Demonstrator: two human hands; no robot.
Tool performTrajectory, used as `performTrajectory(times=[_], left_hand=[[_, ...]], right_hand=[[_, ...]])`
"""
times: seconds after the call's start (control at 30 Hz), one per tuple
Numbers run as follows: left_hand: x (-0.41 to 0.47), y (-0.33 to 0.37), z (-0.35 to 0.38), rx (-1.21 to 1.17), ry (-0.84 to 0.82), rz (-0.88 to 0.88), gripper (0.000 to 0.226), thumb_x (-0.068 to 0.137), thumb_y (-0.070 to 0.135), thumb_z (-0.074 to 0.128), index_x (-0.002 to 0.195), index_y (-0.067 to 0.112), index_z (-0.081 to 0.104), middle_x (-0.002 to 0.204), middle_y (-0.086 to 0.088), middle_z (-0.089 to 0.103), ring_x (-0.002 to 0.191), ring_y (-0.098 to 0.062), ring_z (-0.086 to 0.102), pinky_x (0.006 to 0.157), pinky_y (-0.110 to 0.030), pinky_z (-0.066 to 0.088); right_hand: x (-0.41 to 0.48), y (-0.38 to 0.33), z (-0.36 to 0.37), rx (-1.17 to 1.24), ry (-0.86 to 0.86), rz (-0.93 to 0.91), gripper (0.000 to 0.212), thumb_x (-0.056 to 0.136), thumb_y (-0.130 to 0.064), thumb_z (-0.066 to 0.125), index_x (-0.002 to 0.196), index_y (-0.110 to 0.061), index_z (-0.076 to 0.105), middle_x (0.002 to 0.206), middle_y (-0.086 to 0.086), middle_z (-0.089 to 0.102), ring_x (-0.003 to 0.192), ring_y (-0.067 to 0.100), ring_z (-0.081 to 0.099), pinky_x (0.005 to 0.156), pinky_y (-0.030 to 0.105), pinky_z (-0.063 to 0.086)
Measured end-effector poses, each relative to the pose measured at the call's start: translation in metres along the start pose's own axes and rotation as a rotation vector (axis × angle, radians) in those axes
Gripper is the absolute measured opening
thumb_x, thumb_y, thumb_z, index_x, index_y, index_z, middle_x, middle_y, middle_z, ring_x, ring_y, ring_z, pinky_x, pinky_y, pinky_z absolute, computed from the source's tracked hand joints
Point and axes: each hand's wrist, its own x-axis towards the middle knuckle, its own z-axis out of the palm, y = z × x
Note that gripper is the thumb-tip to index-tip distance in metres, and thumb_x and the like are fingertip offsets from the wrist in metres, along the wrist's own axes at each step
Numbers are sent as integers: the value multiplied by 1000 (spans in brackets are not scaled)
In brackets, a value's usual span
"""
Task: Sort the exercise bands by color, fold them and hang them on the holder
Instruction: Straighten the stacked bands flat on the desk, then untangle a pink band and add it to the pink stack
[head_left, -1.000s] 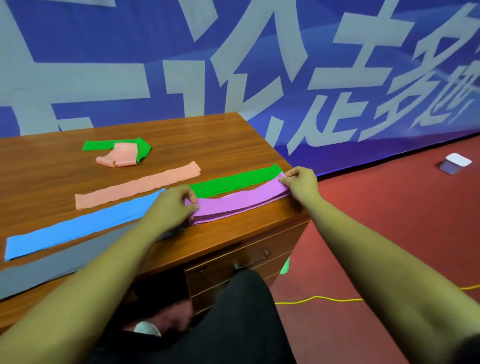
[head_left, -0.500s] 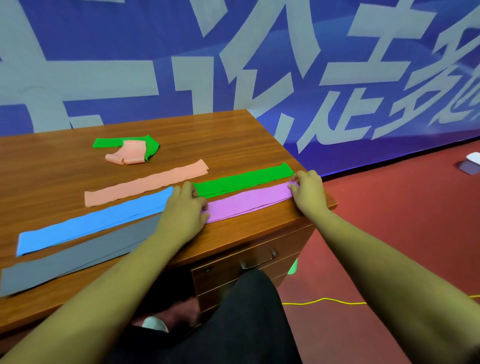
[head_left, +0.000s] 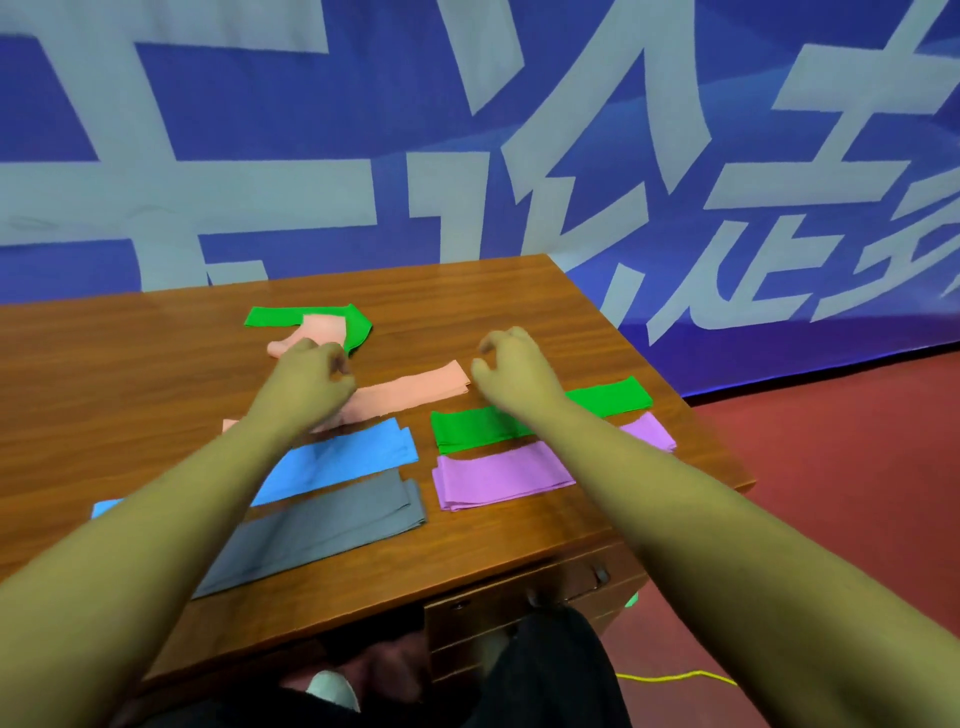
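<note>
1. Now, at the left hand (head_left: 311, 379): fingers curled in over the middle of the long pink band (head_left: 415, 389); cannot tell whether pinching the fabric or only clenched above it.
2. At the right hand (head_left: 514, 369): just beside the right end of the long pink band, fingers bent like a claw, gripping nothing, seemingly released and poised to take that end.
3. Judged as the step in hand: taking the long pink band by its middle and its end, ready for folding.
4. Nearer than the long pink band, flat on the desk (head_left: 156, 364): blue band (head_left: 343, 457) and grey band (head_left: 322, 530) toward the left, green band (head_left: 467, 428) and purple band (head_left: 498, 475) toward the right. Layered edges on all four, so apparently folded already, each colour lying apart from the others.
5. Beyond the long pink band: far green band (head_left: 270, 316) with a small pink band (head_left: 324, 330) lying across it, both bent and loose, seemingly neither sorted nor folded.
6. Left to do, by judgement: folding the long pink band, separating and folding the far pair, pairing like colours, then hanging everything. No holder in view and nothing hung, so probably about the midpoint, with the whole hanging stage ahead.
</note>
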Motion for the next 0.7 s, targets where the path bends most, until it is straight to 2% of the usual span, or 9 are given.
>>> performTrajectory(times=[0.17, 0.27, 0.37, 0.43, 0.53, 0.63, 0.7], left_hand=[[39, -47, -3, 22, -7, -105, 20, 81, 16, 61, 100, 13, 66, 103, -15, 53, 105, -35, 52, 91, -39, 42], [58, -73, 2, 10, 29, -133, 27, 84, 17, 62, 111, 13, 64, 117, -14, 52, 115, -32, 50, 99, -39, 41], [75, -94, 8, -18, -2, -147, 36, 86, 22, 64, 121, 17, 60, 122, -13, 51, 116, -31, 51, 101, -39, 41], [84, -106, 13, -15, -30, -127, 33, 85, 23, 66, 117, 20, 63, 110, -11, 53, 112, -33, 52, 98, -38, 41], [90, -117, 18, 26, 0, -25, 13, 87, 23, 67, 99, 20, 71, 91, -2, 46, 103, -32, 51, 95, -38, 41], [94, -120, 13, -22, 61, 27, 7, 89, 25, 65, 92, 21, 70, 90, -2, 51, 99, -29, 52, 90, -41, 44], [97, -118, 4, -86, 134, 46, 7, 90, 22, 65, 92, 18, 70, 92, -3, 56, 95, -27, 55, 86, -38, 44]], right_hand=[[46, -49, 50, 8, -125, -59, 34, 87, -27, 55, 115, -9, 64, 117, 15, 58, 112, 34, 56, 98, 43, 46], [74, -71, 82, -3, -190, -101, 37, 88, -27, 56, 119, -8, 62, 120, 14, 58, 112, 31, 56, 98, 42, 46], [96, -88, 113, 11, -243, -166, 36, 86, -23, 61, 119, -9, 63, 114, 14, 59, 108, 31, 57, 95, 37, 46], [105, -96, 132, 0, -280, -207, 39, 84, -23, 65, 122, -14, 62, 118, 14, 59, 111, 31, 57, 98, 38, 45], [112, -97, 157, -45, -287, -254, 33, 83, -20, 66, 116, -17, 67, 115, 13, 60, 109, 31, 57, 99, 39, 44], [118, -95, 167, -50, -199, -251, 19, 84, -16, 63, 100, -19, 72, 105, 11, 58, 102, 31, 57, 94, 40, 47], [123, -98, 162, 25, -136, -217, 16, 86, -16, 62, 98, -19, 72, 105, 9, 56, 101, 27, 57, 93, 33, 45]])
